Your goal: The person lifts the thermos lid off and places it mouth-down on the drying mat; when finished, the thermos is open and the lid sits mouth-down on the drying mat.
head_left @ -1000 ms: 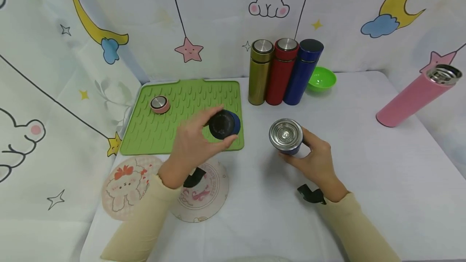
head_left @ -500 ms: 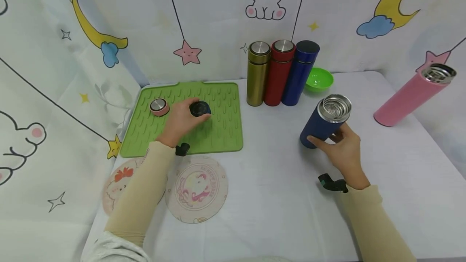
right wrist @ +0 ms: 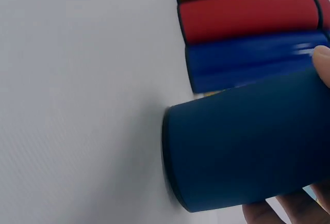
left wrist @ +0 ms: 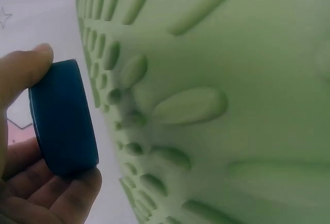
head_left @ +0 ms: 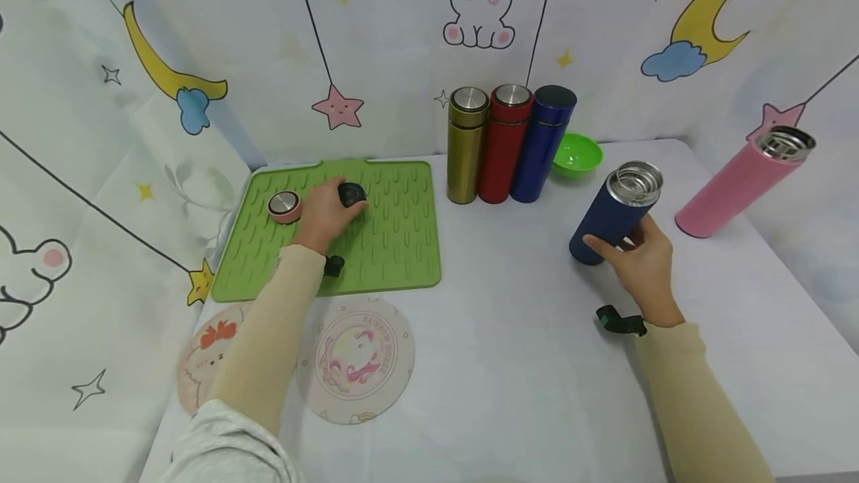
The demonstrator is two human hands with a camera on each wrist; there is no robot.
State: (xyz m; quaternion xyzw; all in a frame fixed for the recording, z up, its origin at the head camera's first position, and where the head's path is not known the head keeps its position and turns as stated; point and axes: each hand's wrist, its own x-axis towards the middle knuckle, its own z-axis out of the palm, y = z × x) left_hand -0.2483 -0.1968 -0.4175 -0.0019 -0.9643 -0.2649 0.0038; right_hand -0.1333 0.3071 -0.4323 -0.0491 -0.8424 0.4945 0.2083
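Note:
Between thumb and fingers, my left hand [head_left: 325,215] holds a dark blue bottle lid [head_left: 352,194] over the green ridged mat [head_left: 396,244]. In the left wrist view the lid [left wrist: 64,118] is on edge, close to the mat's surface. A pink lid [head_left: 284,206] with a silver top lies on the mat just left of that hand. My right hand [head_left: 640,267] grips a navy blue thermos bottle [head_left: 607,218] around its body; its steel mouth is uncovered and shows a strainer inside. The right wrist view shows the bottle's base [right wrist: 175,157] close to the white tabletop.
Gold [head_left: 464,155], red [head_left: 502,151] and blue [head_left: 540,151] capped bottles stand in a row at the back. Beside them is a green bowl [head_left: 577,155]. An uncapped pink bottle [head_left: 734,188] stands at the right. Two round printed mats lie in front, one the unicorn mat [head_left: 359,401].
My left hand has carried the blue lid leftward, away from the bottle and over the green mat. My right hand has moved the blue bottle right and back toward the pink one.

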